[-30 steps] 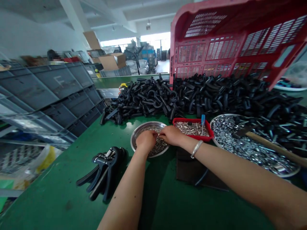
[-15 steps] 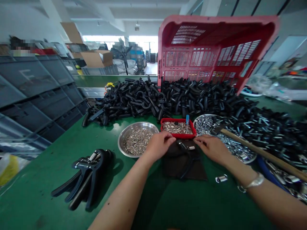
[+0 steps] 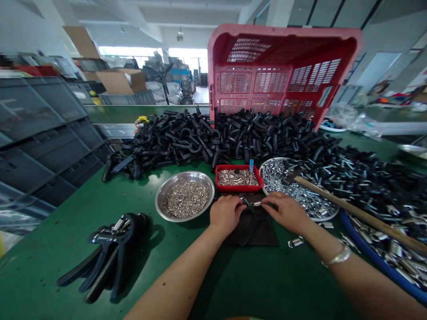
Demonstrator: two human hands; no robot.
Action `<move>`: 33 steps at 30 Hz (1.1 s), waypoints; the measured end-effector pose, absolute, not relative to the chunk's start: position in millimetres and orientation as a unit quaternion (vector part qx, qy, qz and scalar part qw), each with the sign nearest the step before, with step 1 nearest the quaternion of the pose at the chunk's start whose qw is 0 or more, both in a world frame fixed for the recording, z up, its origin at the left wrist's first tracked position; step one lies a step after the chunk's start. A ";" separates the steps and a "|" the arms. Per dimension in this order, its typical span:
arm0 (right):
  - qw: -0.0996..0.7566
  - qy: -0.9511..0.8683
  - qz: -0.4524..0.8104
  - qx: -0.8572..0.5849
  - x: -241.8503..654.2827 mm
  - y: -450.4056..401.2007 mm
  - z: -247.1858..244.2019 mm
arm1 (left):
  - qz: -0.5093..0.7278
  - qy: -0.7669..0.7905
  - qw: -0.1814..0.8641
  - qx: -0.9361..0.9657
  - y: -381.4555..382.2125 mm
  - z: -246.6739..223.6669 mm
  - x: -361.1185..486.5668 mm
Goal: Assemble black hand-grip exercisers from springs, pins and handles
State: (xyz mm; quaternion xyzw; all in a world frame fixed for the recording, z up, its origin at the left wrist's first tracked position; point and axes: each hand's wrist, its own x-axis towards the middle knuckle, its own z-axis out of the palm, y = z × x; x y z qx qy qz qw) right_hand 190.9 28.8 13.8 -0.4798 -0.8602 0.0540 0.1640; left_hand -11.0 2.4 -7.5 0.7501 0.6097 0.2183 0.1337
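Observation:
My left hand [image 3: 227, 215] and my right hand [image 3: 283, 214] meet above a dark cloth mat [image 3: 265, 235]. Between them is a black plastic handle [image 3: 247, 222] with a small metal fitting [image 3: 256, 203] at its top. The left fingers seem to grip the handle, and the right fingertips pinch the fitting. A red tray of silver pins [image 3: 235, 190] sits just beyond my hands, with a blue-handled screwdriver [image 3: 251, 165] standing in it. To the left lies a steel bowl of small metal parts [image 3: 185, 174].
A wide round tray of silver parts [image 3: 325, 218] lies under a wooden-handled hammer [image 3: 353, 210]. Black handles [image 3: 233, 138] are heaped before a tipped red crate [image 3: 283, 75]. Assembled black hand grips [image 3: 110, 253] lie left, and a blue-rimmed basin [image 3: 376, 262] sits right.
My hands have left the steel bowl and moved over the mat, closing together on the handle. The view has swung, shifting the scene left in the frame.

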 end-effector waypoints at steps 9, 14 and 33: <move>0.087 -0.874 0.084 -0.470 194.2 27.4 25.7 | 0.226 0.613 0.164 0.739 2.6 -13.5 -12.3; 0.192 -0.849 0.114 -0.479 181.4 28.3 24.6 | 0.330 0.585 0.195 0.715 3.5 -12.7 -15.1; 0.436 -0.747 0.349 -0.362 130.8 6.1 37.0 | 0.403 0.322 0.783 0.348 -2.8 17.6 -24.9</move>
